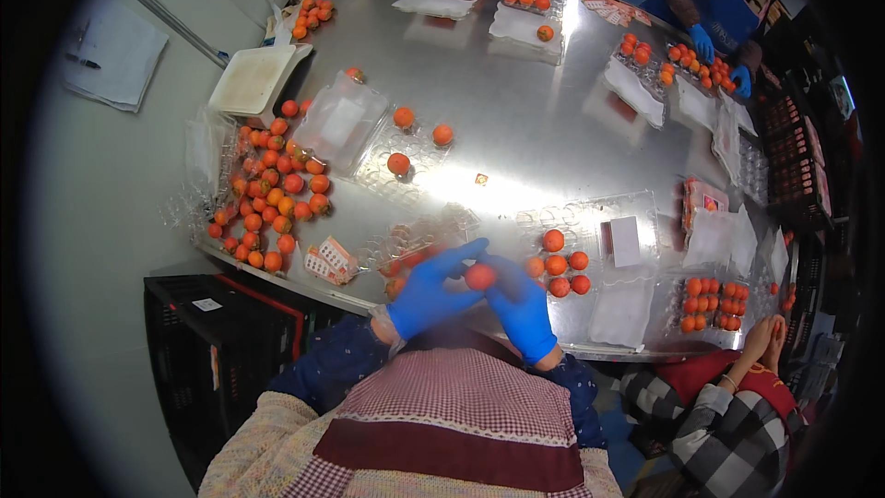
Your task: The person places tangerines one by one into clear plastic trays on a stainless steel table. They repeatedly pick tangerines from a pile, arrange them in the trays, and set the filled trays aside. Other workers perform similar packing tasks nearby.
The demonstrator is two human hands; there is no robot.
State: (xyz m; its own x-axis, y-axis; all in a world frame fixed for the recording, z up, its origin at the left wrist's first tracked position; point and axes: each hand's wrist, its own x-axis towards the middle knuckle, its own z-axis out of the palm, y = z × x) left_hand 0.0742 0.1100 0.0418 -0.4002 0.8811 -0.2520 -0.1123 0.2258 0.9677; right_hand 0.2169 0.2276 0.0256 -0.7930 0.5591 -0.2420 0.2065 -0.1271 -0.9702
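Note:
Both my hands wear blue gloves and meet just above the steel table's near edge. Between their fingertips is an orange-red round fruit (480, 277), persimmon-like. My left hand (435, 283) is on its left side, with thumb and fingers spread; whether it touches the fruit is unclear. My right hand (520, 304) has its fingertips on the fruit's right side. Right of my hands, a clear plastic tray holds several such fruits (555, 265), with a white pad (626, 241) on its lid part. Behind my left hand lies another clear tray (415, 238) with fruits, partly hidden.
A heap of fruits (266, 187) lies at the left by a white tub (252, 83). A clear tray with a few fruits (398, 164) stands mid-left. Sticker sheets (330, 261) lie near the front edge. Co-workers' hands (764, 342) (702, 43) are at the right and far right.

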